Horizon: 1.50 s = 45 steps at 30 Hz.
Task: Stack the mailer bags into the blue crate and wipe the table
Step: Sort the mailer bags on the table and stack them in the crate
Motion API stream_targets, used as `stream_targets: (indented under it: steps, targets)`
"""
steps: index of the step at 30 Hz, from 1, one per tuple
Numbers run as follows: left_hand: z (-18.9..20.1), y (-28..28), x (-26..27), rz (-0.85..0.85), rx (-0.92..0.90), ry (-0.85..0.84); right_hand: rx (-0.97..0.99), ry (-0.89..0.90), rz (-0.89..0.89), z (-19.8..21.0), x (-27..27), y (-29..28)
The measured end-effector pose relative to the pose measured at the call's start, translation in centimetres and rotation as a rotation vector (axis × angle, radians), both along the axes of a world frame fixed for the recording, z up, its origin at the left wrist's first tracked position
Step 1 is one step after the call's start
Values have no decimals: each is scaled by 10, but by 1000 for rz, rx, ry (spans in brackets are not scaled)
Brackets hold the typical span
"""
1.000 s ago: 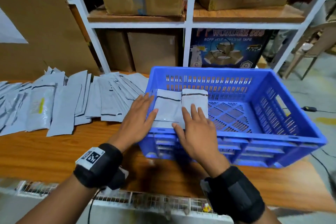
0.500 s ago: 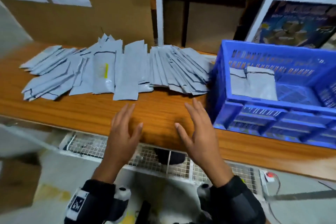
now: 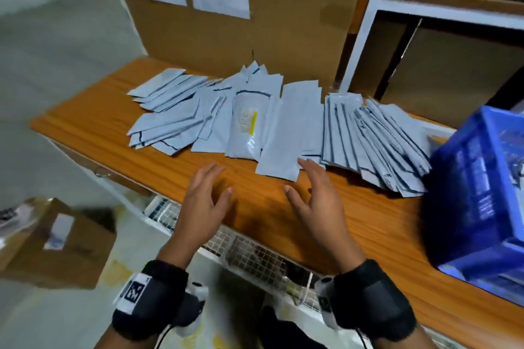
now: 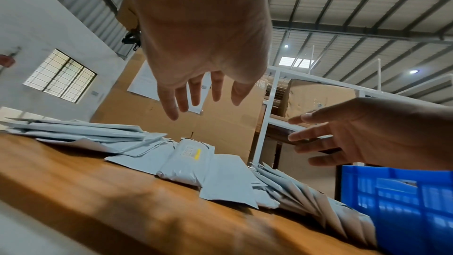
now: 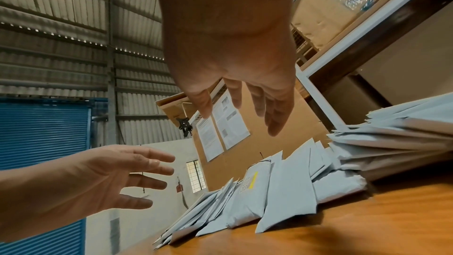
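Several grey mailer bags lie fanned in a row across the wooden table; one bag bears a yellow strip. The blue crate stands at the table's right end, its inside hidden from the head view. My left hand hovers open above the table's front part, short of the bags. My right hand is open too, its fingertips just at the near edge of a flat bag. In the wrist views both hands show spread fingers and hold nothing.
A large cardboard sheet with paper notices stands behind the bags. A white shelf rack with cartons rises at the back right. A cardboard box sits on the floor at the left. Wire mesh runs below the table's front edge.
Both hands left the bags laid in the crate, drew back, and swung left toward the row of bags on the table. The head view turned left, so the crate is now at the right edge.
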<state>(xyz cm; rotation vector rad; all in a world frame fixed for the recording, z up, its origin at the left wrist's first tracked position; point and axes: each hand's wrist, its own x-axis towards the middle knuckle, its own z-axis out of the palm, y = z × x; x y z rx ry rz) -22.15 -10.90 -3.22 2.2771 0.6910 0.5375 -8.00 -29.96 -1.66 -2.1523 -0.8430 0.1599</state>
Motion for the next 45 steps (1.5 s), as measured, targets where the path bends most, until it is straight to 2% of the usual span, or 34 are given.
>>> stream_targets:
  steps: [3,7,14,17,20,23,28,34,39,45]
  targets:
    - [3,36,32,-29,0,0,49,35,-39,-5,36,34]
    - [11,77,83,-44,-10,-15,-14,103,-139,-9,89,74]
    - [7,127,178,82,-212,34,-212,170,-275,-38,160,123]
    - [-3,138,205,129,-264,123,-276,170,-347,-50,171,133]
    - [-18,148,222,197,-304,286,-320,144,-429,-58,171,139]
    - [-40,163,230,136,-357,315,-352,117,-515,-63,168,145]
    - [-46,178,232,9,-494,211,-304,102,-576,-67,163,153]
    - [-29,197,217,-98,-406,86,-203,219,-688,-49,149,155]
    - [-27,213,213,-211,-595,-31,-123,192,-739,-38,127,150]
    - [-11,194,213,-350,-677,-106,45,188,-811,-19,85,132]
